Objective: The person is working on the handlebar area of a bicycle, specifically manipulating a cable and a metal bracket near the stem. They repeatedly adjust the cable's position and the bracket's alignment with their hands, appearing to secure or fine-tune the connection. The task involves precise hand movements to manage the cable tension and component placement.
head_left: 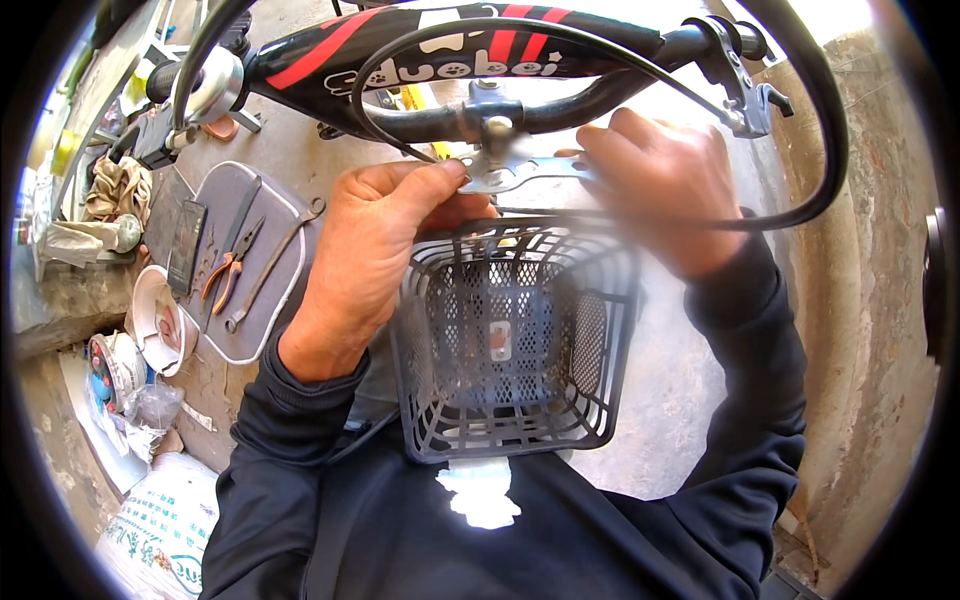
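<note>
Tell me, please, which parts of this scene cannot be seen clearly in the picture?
- Head view: the metal bracket is partly covered by the left hand and right hand.
- The basket front rim is motion-blurred.
- The small tools beside the pliers on the tray are too small to identify.

Matt grey plastic basket [515, 340], shiny metal bracket [500, 172], glossy black handlebar [560, 110]

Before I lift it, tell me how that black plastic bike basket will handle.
The black plastic basket is probably light, since its walls are open mesh. The thin lattice may flex somewhat under a squeeze. It likely won't roll, being boxy and flat-bottomed. The left hand and right hand work at its upper rim.
</note>
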`<move>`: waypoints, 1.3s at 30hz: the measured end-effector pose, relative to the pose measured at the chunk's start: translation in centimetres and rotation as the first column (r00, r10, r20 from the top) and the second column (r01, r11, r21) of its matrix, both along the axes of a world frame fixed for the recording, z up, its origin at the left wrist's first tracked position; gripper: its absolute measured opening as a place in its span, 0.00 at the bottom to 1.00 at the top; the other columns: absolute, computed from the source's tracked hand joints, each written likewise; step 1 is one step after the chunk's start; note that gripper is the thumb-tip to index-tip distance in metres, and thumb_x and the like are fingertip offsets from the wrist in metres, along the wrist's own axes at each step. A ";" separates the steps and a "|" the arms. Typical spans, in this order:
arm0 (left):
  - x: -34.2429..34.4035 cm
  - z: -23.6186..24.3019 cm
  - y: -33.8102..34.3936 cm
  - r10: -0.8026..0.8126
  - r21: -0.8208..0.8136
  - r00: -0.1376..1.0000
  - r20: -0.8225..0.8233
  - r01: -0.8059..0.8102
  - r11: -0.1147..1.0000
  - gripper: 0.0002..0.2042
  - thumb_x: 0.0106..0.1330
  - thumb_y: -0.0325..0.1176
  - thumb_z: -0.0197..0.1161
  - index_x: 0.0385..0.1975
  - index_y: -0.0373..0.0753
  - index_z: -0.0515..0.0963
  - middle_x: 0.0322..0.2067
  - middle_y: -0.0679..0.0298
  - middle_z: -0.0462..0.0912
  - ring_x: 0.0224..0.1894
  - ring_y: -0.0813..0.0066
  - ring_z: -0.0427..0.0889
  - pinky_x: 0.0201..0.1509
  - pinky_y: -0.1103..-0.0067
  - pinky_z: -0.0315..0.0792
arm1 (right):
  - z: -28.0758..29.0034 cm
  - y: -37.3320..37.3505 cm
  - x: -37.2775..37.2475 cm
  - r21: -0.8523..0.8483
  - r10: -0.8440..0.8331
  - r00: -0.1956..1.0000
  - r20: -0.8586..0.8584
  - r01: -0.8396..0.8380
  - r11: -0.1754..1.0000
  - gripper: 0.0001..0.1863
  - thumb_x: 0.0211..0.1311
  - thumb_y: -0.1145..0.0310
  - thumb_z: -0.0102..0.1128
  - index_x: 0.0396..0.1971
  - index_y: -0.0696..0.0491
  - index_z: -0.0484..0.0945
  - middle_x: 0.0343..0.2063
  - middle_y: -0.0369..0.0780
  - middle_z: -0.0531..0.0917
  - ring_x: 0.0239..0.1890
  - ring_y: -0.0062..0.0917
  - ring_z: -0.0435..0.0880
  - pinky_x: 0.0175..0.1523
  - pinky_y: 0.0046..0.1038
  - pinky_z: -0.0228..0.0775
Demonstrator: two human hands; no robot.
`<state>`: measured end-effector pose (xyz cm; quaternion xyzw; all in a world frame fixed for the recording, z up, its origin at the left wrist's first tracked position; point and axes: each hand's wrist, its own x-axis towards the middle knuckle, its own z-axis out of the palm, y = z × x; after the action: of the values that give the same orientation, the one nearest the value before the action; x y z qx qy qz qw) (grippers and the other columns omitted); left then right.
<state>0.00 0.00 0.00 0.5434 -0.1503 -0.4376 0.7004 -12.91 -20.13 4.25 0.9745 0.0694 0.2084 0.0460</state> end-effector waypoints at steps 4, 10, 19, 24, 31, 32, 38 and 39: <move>-0.3 -0.1 0.1 0.026 -0.019 1.000 -0.010 -0.026 0.999 0.14 0.65 0.40 0.61 0.30 0.32 0.81 0.28 0.56 0.85 0.31 0.73 0.84 0.41 0.79 0.75 | 0.6 0.2 -0.2 -0.022 -0.023 1.000 -0.014 0.023 0.999 0.08 0.46 0.71 0.67 0.23 0.52 0.75 0.17 0.35 0.74 0.14 0.22 0.74 0.18 0.23 0.66; 0.4 -2.0 1.5 0.233 -0.112 0.932 0.279 -0.210 0.971 0.16 0.66 0.41 0.60 0.46 0.35 0.75 0.42 0.59 0.81 0.45 0.72 0.80 0.49 0.75 0.72 | 0.3 1.1 0.3 0.031 -0.123 0.992 0.008 0.123 0.992 0.07 0.43 0.70 0.69 0.18 0.54 0.78 0.19 0.40 0.78 0.23 0.29 0.80 0.28 0.26 0.73; 2.7 -2.2 -2.0 0.082 -0.531 0.997 -0.013 -0.076 0.844 0.16 0.67 0.41 0.58 0.48 0.37 0.75 0.51 0.48 0.77 0.53 0.64 0.77 0.58 0.68 0.69 | -0.3 0.8 0.6 0.098 -0.071 0.996 0.055 0.066 0.993 0.11 0.47 0.67 0.70 0.18 0.53 0.75 0.17 0.35 0.79 0.14 0.23 0.77 0.18 0.23 0.66; 2.4 -1.7 -2.1 0.096 -0.519 0.994 -0.050 -0.108 0.848 0.04 0.62 0.30 0.64 0.35 0.43 0.79 0.43 0.55 0.82 0.48 0.67 0.80 0.55 0.67 0.72 | -1.0 0.9 0.8 0.150 -0.127 0.987 0.101 0.111 0.982 0.14 0.53 0.64 0.67 0.14 0.54 0.76 0.15 0.38 0.76 0.18 0.30 0.78 0.22 0.29 0.66; 2.3 -1.4 -2.1 0.144 -0.496 0.989 -0.026 -0.138 0.857 0.04 0.60 0.27 0.65 0.33 0.42 0.80 0.42 0.54 0.83 0.47 0.67 0.81 0.54 0.67 0.73 | -1.3 0.8 0.9 0.215 -0.116 0.990 0.086 0.095 0.972 0.15 0.53 0.64 0.68 0.14 0.54 0.75 0.14 0.38 0.76 0.16 0.29 0.77 0.20 0.28 0.64; 2.3 -1.3 -2.1 0.147 -0.497 0.989 -0.023 -0.139 0.857 0.04 0.60 0.27 0.65 0.33 0.41 0.80 0.42 0.54 0.83 0.47 0.67 0.81 0.54 0.67 0.73 | -1.6 0.5 1.0 0.231 -0.107 0.990 0.089 0.084 0.969 0.15 0.53 0.64 0.68 0.14 0.54 0.75 0.14 0.38 0.76 0.15 0.29 0.77 0.20 0.28 0.64; 2.4 -1.6 -2.2 0.161 -0.487 0.987 -0.005 -0.143 0.861 0.04 0.60 0.25 0.64 0.33 0.40 0.80 0.42 0.53 0.83 0.45 0.66 0.82 0.52 0.69 0.75 | -1.7 0.4 1.1 0.272 -0.086 0.992 0.090 0.058 0.960 0.15 0.53 0.64 0.69 0.15 0.54 0.75 0.14 0.39 0.77 0.16 0.29 0.77 0.20 0.28 0.64; 2.4 -1.7 -2.2 0.159 -0.481 0.987 0.008 -0.135 0.866 0.04 0.60 0.25 0.63 0.33 0.40 0.80 0.42 0.53 0.82 0.47 0.66 0.81 0.51 0.71 0.76 | -1.9 0.3 1.2 0.282 -0.074 0.993 0.091 0.046 0.958 0.14 0.53 0.65 0.69 0.15 0.54 0.75 0.14 0.39 0.77 0.16 0.29 0.77 0.20 0.28 0.64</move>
<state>2.41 -2.15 -1.72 0.3734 -0.2287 -0.3193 0.8404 -11.75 -19.84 2.39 0.9611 0.0073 0.2635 -0.0820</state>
